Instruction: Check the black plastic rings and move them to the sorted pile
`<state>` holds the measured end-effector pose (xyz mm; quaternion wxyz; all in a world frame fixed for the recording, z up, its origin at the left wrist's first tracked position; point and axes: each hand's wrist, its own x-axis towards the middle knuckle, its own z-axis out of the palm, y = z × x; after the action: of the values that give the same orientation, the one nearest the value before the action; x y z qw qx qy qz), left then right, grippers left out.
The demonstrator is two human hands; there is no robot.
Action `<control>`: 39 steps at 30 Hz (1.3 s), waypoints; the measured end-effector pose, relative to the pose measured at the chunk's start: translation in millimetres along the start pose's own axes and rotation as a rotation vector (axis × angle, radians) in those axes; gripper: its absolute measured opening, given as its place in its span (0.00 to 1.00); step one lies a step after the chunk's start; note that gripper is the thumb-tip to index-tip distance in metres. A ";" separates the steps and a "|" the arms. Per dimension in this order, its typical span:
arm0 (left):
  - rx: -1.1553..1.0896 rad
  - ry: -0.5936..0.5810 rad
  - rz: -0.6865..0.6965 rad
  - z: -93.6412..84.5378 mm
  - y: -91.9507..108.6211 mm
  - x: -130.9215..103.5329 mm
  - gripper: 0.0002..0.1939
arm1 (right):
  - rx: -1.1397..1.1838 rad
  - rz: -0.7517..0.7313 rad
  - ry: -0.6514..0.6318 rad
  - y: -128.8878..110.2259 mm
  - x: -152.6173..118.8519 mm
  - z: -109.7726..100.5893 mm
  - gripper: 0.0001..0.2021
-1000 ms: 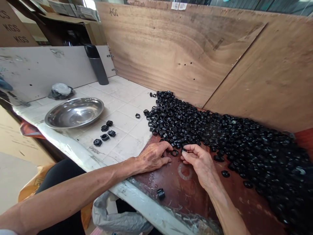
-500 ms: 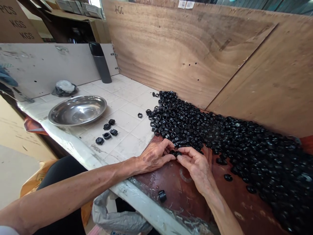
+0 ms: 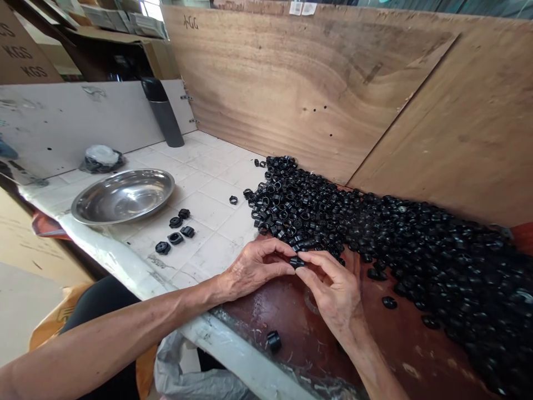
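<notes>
My left hand and my right hand meet over the reddish-brown board. Between their fingertips is a small black plastic part, pinched by both hands; whether it is one piece or two fitted together I cannot tell. Just beyond the hands lies a big heap of black plastic rings and caps. Nearer to me, a single black ring-shaped piece rests on the board. On the pale tiles to the left sit several black parts in a loose group.
A shallow steel bowl stands on the tiles at the left. Behind it are a plastic-wrapped bundle and a dark grey flask. A plywood panel walls the back. A grey sack hangs below the white table edge.
The two black pieces at the fingertips have come together into one compact shape. My right-hand fingers have shifted left, closer to the left fingertips. The view has moved slightly.
</notes>
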<state>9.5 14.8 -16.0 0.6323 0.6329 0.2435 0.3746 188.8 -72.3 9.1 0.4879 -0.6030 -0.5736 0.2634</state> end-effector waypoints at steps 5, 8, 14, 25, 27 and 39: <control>0.174 -0.011 0.197 -1.5 3.0 -0.8 0.11 | 0.006 0.019 0.030 6.6 -4.6 4.1 0.14; 0.164 -0.036 0.232 -1.4 6.2 -0.8 0.10 | -0.042 -0.042 0.042 5.6 -5.5 4.2 0.10; 0.159 -0.026 0.248 -1.5 7.3 -0.7 0.09 | -0.100 -0.014 0.030 -1.2 -4.3 4.5 0.09; -0.084 -0.034 0.030 3.8 7.9 -0.6 0.11 | -0.201 -0.154 -0.007 1.4 -6.4 1.7 0.13; -0.061 -0.038 0.059 2.9 8.0 -0.8 0.10 | -0.188 -0.153 -0.037 0.6 -6.3 0.8 0.11; 0.182 -0.084 0.252 0.4 7.1 -0.9 0.10 | -0.328 -0.054 0.024 -4.8 -5.5 2.7 0.14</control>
<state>8.1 13.2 -9.2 0.5300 0.7282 0.1682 0.4006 183.2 -77.4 11.0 0.3969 -0.6620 -0.6189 0.1457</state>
